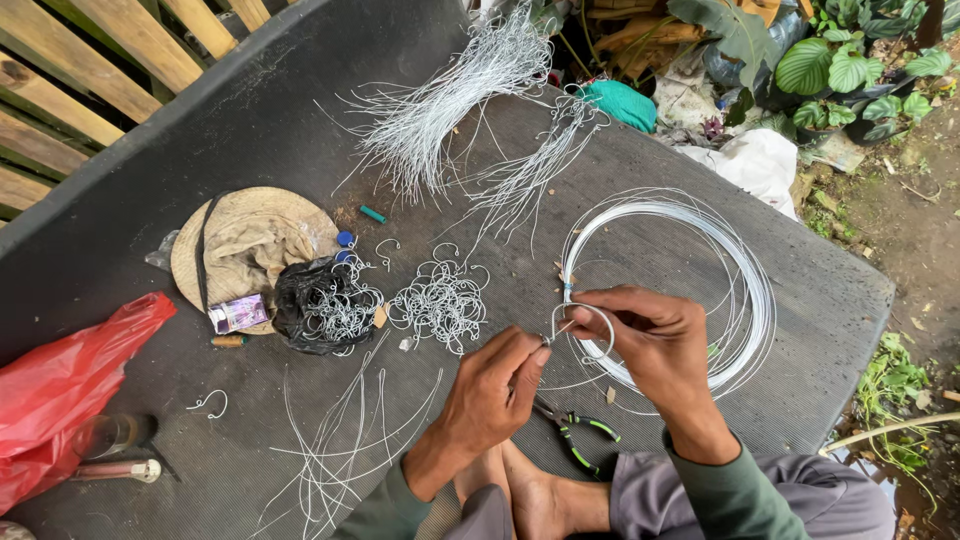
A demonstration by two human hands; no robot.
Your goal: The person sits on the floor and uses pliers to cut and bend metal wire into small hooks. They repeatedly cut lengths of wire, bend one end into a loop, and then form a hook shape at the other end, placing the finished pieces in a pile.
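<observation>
Both hands pinch one thin, silvery wire loop (583,325) above the dark mat (250,120): left hand (492,392) at its end, right hand (645,335) gripping the curve. Beside it lie green-handled pliers (575,432), a wire coil (700,290) and bent hooks (438,300).

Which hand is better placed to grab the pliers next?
Left, probably. The left hand sits right above the pliers, which lie just beside its wrist. The right hand is farther up and pinches the wire loop.
</observation>
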